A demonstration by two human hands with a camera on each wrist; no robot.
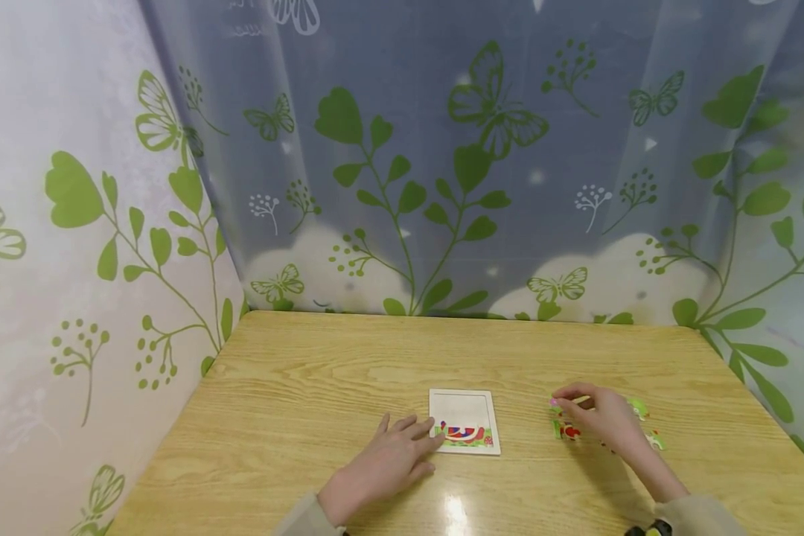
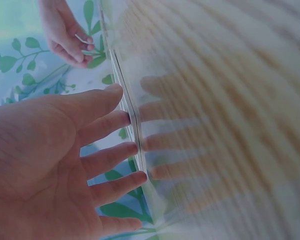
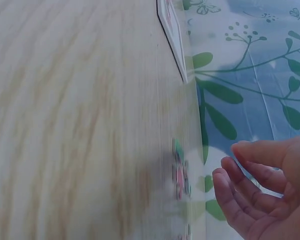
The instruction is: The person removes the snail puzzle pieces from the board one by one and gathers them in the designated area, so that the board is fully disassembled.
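Observation:
A square white-framed puzzle board (image 1: 461, 402) lies on the table, its lower part filled with red, blue and green picture pieces (image 1: 465, 434). My left hand (image 1: 391, 458) is spread beside its left edge, fingertips at the frame; in the left wrist view its fingers (image 2: 112, 157) look straight and meet the board's edge. To the right, my right hand (image 1: 610, 417) hovers over loose puzzle pieces (image 1: 568, 432) in green, red and pink. The right wrist view shows its fingers (image 3: 240, 195) loosely bent above the table with nothing visible between them. Some pieces are partly hidden under that hand.
The wood-grain table (image 1: 308, 372) stretches out around the board and pieces. Patterned curtains (image 1: 402, 186) with leaves and butterflies hang behind it and along both sides. A dark wrist device (image 1: 650, 528) shows by the right sleeve.

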